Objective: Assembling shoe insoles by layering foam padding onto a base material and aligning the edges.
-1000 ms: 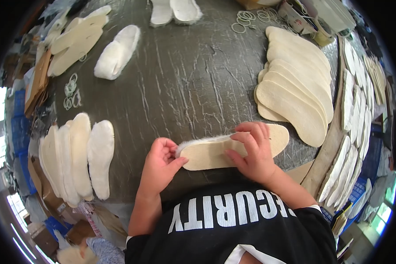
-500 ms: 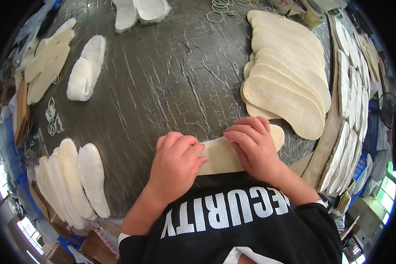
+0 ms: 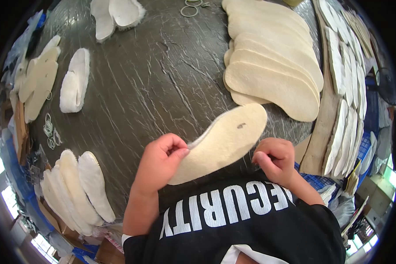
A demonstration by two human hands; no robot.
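Note:
A cream insole point(image 3: 222, 141) with a small dark mark near its far end is tilted up over the front of the table, a white fleecy edge showing along its far side. My left hand point(image 3: 160, 158) pinches it near its left end between thumb and fingers. Just right of the insole, apart from it, is my right hand point(image 3: 275, 160), its fingers curled in and nothing visible in them. Beyond lies a fanned stack of cream insoles point(image 3: 273, 81), close to the held insole's far end.
On the dark creased tabletop point(image 3: 145, 83), fleecy insoles point(image 3: 92, 185) lie at the near left. A folded white fleecy pair point(image 3: 75, 81) and pale rubber bands point(image 3: 50, 127) are farther back. Cream pieces point(image 3: 39, 83) sit at the left edge; rows of white insoles point(image 3: 339, 136) line the right.
My right hand has let go of the insole and curled closed beside it. The insole's right end has swung up and away, its left end still in my left hand. The whole view has shifted.

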